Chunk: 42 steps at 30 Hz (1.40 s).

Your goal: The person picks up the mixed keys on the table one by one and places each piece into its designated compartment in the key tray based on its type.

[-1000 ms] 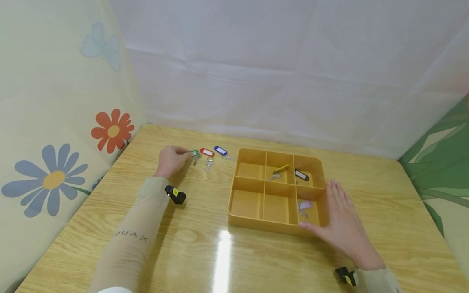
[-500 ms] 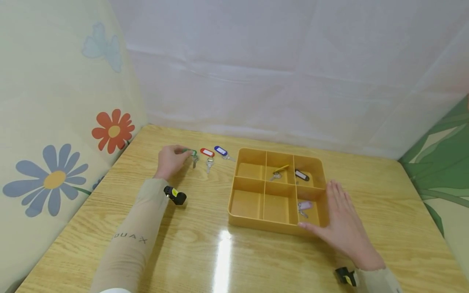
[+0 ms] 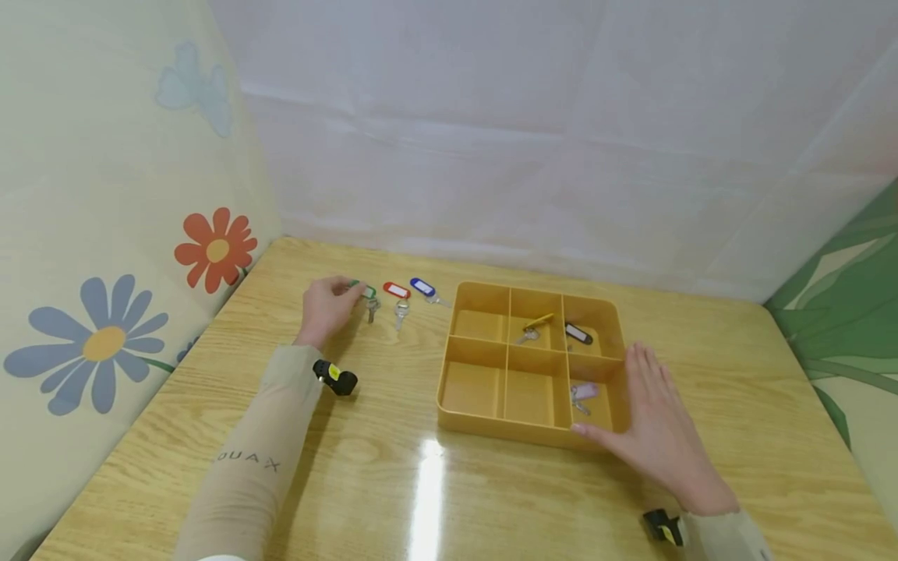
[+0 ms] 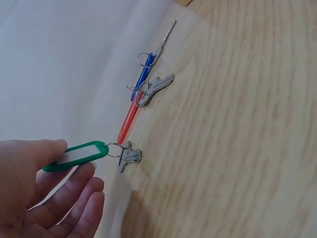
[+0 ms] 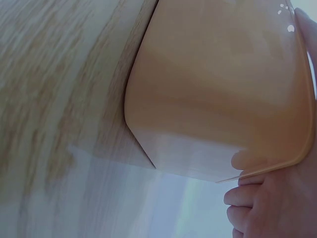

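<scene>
My left hand [image 3: 326, 308] pinches a green key tag [image 4: 79, 154] between thumb and fingers at the table's back left. From its ring hangs a small key [image 4: 130, 155]. Just right of it lie a red key tag [image 3: 397, 290] and a blue key tag [image 3: 422, 287], each with a key. My right hand [image 3: 662, 432] rests against the near right corner of a yellow divided box [image 3: 505, 427], fingers straight along its side and thumb at the front rim. Inside, a yellow tag [image 3: 539, 321], a black tag [image 3: 578, 333] and a purple tag [image 3: 585, 390] occupy separate compartments.
The wooden table [image 3: 365, 452] reaches back to a white cloth [image 3: 533, 156]. A flower-patterned panel [image 3: 91, 234] borders the left side, and green leaf print [image 3: 835, 327] the right. Partition walls split the box into several compartments.
The green tag has shifted slightly left and back in my left hand, and its key now hangs a little lower. My right hand and the box stay where they were.
</scene>
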Each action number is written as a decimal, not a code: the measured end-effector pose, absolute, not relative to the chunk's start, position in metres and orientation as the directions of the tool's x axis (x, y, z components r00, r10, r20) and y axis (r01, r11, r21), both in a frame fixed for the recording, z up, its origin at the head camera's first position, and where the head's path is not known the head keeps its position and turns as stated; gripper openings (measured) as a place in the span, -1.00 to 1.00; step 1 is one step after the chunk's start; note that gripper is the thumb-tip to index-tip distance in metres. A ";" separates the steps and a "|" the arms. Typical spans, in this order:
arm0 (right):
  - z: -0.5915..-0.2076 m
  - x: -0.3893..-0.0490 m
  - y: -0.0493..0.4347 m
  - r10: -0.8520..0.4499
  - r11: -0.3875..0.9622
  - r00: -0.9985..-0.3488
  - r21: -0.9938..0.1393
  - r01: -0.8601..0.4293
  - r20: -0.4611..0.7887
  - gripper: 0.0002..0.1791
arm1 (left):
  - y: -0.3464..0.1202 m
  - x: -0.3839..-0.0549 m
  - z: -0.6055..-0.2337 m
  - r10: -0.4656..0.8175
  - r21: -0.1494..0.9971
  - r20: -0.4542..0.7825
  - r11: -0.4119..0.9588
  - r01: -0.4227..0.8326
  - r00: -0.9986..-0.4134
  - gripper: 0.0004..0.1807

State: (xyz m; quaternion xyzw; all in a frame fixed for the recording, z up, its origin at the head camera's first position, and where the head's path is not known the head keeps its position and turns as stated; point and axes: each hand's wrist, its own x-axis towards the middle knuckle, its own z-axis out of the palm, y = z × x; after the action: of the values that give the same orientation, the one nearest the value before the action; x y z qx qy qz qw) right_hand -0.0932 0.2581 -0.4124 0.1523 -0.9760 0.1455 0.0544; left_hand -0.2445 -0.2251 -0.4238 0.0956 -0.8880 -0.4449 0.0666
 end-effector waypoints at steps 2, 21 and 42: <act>-0.412 -0.093 0.258 -0.282 0.911 -0.948 -0.268 -0.314 0.150 0.44 | -0.225 -0.244 -0.424 -0.235 0.804 0.039 0.584 -0.109 -0.971 -0.60; -0.410 -0.092 0.258 -0.283 0.912 -0.949 -0.265 -0.312 0.142 0.44 | -0.225 -0.238 -0.423 -0.275 0.851 0.058 0.517 -0.096 -0.960 -0.62; -0.411 -0.092 0.258 -0.285 0.909 -0.946 -0.270 -0.318 0.156 0.43 | -0.223 -0.235 -0.419 -0.335 0.912 0.091 0.407 -0.057 -0.938 -0.62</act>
State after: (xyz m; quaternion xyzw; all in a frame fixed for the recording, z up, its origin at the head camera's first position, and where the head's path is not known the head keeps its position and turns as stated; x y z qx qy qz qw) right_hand -0.0918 0.2579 -0.4109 0.1544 -0.9753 0.1474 0.0564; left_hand -0.2355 -0.2234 -0.4190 0.1183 -0.8284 -0.5316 0.1309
